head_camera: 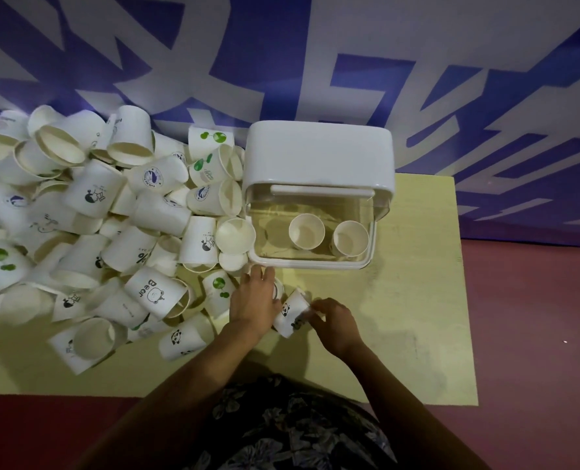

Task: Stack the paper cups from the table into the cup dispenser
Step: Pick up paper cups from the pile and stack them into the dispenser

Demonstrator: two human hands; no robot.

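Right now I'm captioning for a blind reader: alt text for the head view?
Both hands, left hand and right hand, hold a panda-print paper cup on a yellow table, before a white cup dispenser holding two cups; a cup pile lies left.

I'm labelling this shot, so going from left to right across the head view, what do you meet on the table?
Pile of loose paper cups → left hand → panda cup held by both hands → right hand. Farther back, the cup dispenser stands right of the pile.

One wide-angle head view looks steeply down and forward from close above the tabletop, toward the wall.
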